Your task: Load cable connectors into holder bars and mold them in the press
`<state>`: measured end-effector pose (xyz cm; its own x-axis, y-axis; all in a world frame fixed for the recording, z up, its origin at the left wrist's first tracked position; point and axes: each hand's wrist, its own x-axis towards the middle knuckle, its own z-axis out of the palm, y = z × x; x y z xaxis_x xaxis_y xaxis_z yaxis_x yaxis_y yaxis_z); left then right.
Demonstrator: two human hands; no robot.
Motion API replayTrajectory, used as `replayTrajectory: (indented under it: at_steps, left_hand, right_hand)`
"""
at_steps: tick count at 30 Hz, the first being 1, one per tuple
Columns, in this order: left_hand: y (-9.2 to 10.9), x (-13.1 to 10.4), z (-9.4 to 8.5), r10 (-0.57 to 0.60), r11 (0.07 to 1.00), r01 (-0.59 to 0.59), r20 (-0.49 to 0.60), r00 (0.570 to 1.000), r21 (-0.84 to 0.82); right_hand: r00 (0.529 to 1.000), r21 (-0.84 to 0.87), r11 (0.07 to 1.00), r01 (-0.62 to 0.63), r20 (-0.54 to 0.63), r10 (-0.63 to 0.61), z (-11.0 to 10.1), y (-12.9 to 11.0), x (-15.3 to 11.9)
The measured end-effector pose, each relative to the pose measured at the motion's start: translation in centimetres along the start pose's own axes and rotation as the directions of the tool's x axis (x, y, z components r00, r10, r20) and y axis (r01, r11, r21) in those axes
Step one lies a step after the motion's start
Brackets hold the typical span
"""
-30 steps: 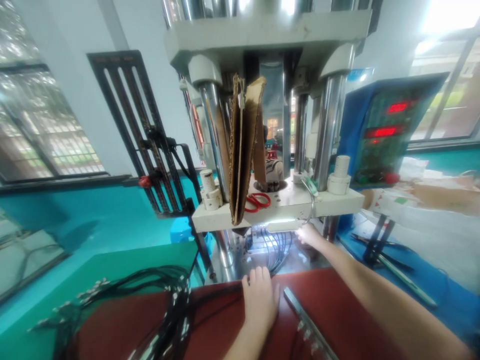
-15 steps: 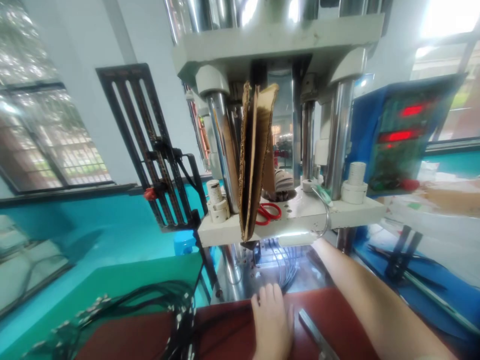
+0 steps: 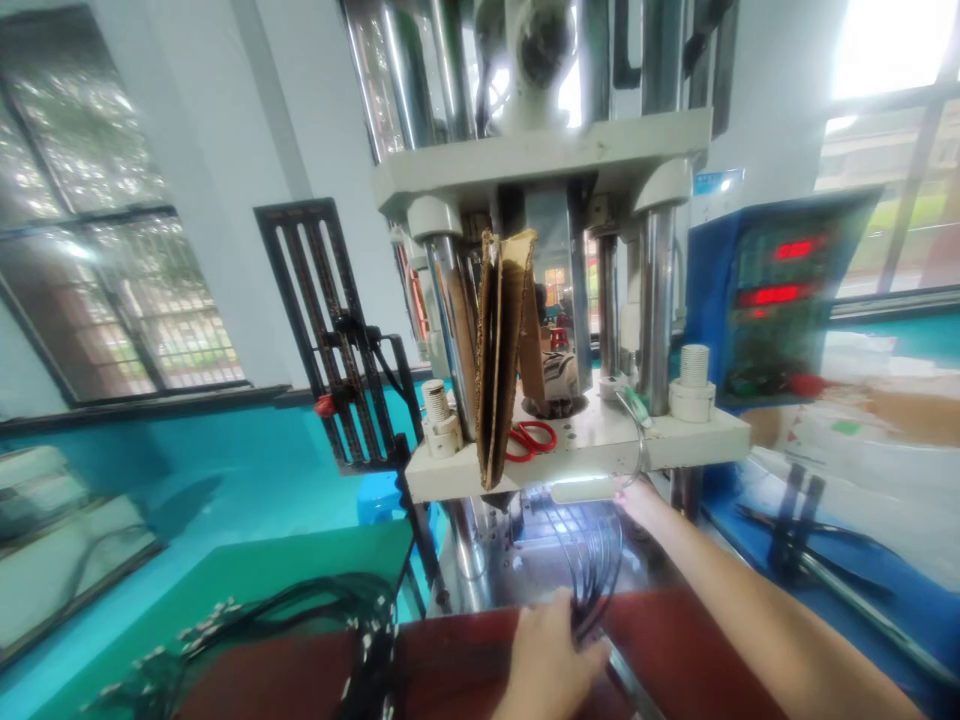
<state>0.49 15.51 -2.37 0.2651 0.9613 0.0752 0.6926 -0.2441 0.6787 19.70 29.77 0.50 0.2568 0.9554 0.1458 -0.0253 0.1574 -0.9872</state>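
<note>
My left hand (image 3: 551, 655) is low in the middle, over the red-brown tabletop, its fingers closed round a bundle of thin dark cables (image 3: 596, 560). The cables fan back from it into the lit space under the press's pale plate (image 3: 675, 440). My right arm reaches in from the right. My right hand (image 3: 631, 497) is at the right end of a white bar lamp (image 3: 581, 490) beneath the plate edge; its fingers are mostly hidden. A flat metal bar (image 3: 628, 680) lies beside my left hand.
Folded cardboard (image 3: 499, 370) and red-handled scissors (image 3: 531, 440) rest on the press plate. More black cables (image 3: 322, 600) with light-coloured ends spread over the tabletop and green surface at left. A blue control box (image 3: 772, 290) with red displays stands at right.
My left hand has gone from lying over the tabletop to gripping the cables, which now arch forward to it. My right hand has drawn back slightly beside the lamp. The view has tilted upward.
</note>
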Motion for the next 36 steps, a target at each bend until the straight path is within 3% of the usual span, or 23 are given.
replayTrajectory:
  at_steps: [1, 2, 4, 5, 7, 8, 10, 13, 16, 18, 21, 24, 26, 29, 32, 34, 36]
  left_hand:
    - [0.8, -0.3, -0.6, -0.007, 0.987, 0.033, 0.163, 0.987, -0.160]
    - [1.4, -0.6, -0.9, 0.026, 0.935, 0.094, 0.330, 0.944, -0.343]
    - [2.4, -1.2, -0.9, 0.176, 0.700, 0.294, 0.556, 0.813, -0.651]
    - [2.8, -1.4, -0.5, 0.239, 0.549, 0.400, 0.596, 0.766, -0.734]
    - [3.5, -2.0, 0.7, 0.276, 0.292, 0.539, 0.609, 0.744, -0.790]
    - [3.9, -2.3, 1.4, 0.252, 0.211, 0.578, 0.615, 0.747, -0.788]
    - [4.5, -2.9, 2.6, 0.179, 0.141, 0.614, 0.630, 0.756, -0.777]
    - [5.4, -3.9, 3.6, 0.138, 0.154, 0.589, 0.607, 0.783, -0.794]
    - [6.2, -4.6, 3.6, 0.167, 0.251, 0.558, 0.603, 0.780, -0.791]
    - [6.7, -5.0, 3.3, 0.170, 0.362, 0.557, 0.641, 0.749, -0.747]
    - [7.2, -6.2, 3.1, 0.204, 0.524, 0.543, 0.716, 0.668, -0.656]
    - [7.4, -8.1, 3.3, 0.216, 0.614, 0.507, 0.747, 0.629, -0.604]
    - [7.5, -9.2, 3.3, 0.197, 0.640, 0.481, 0.733, 0.651, -0.600]
    - [8.0, -10.3, 2.7, 0.151, 0.651, 0.421, 0.651, 0.744, -0.631]
    - [9.1, -10.5, 1.6, 0.208, 0.658, 0.271, 0.515, 0.832, -0.703]
    - [9.8, -10.5, 1.0, 0.284, 0.657, 0.165, 0.444, 0.850, -0.735]
    - [10.1, -10.4, 0.9, 0.301, 0.646, 0.185, 0.470, 0.830, -0.740]
  right_hand:
    - [0.999, 0.032, 0.999, -0.042, -0.004, 0.042, -0.3, 0.2, -0.9]
    - [0.997, 0.066, 0.995, -0.078, -0.005, 0.079, -0.5, 0.3, -2.1]
    - [0.992, 0.127, 0.984, -0.123, -0.002, 0.124, -1.1, 0.1, -5.1]
    - [0.991, 0.152, 0.979, -0.135, -0.002, 0.137, -1.3, -0.1, -6.8]
    - [0.988, 0.191, 0.970, -0.147, -0.007, 0.151, -1.8, -0.8, -10.0]
    - [0.988, 0.206, 0.968, -0.146, -0.016, 0.152, -2.1, -1.2, -11.4]
    - [0.989, 0.231, 0.965, -0.126, -0.043, 0.139, -2.7, -1.9, -13.6]
    - [0.989, 0.261, 0.963, -0.069, -0.107, 0.100, -3.8, -2.8, -15.7]
    - [0.984, 0.283, 0.959, -0.022, -0.161, 0.071, -4.8, -3.2, -17.0]
    - [0.982, 0.291, 0.957, -0.014, -0.178, 0.068, -5.3, -3.3, -17.6]
    - [0.978, 0.310, 0.950, -0.028, -0.187, 0.090, -6.0, -3.2, -17.9]
    - [0.970, 0.341, 0.939, -0.036, -0.214, 0.115, -7.4, -2.9, -17.5]
    - [0.962, 0.351, 0.936, -0.029, -0.246, 0.122, -8.8, -2.4, -17.2]
    - [0.945, 0.308, 0.951, -0.020, -0.304, 0.118, -11.2, -1.5, -17.5]
    - [0.933, 0.226, 0.973, -0.037, -0.342, 0.114, -13.5, -0.9, -19.3]
    - [0.932, 0.189, 0.979, -0.070, -0.337, 0.131, -14.9, -0.8, -20.8]
    - [0.949, 0.153, 0.979, -0.135, -0.266, 0.172, -16.3, -0.7, -22.2]
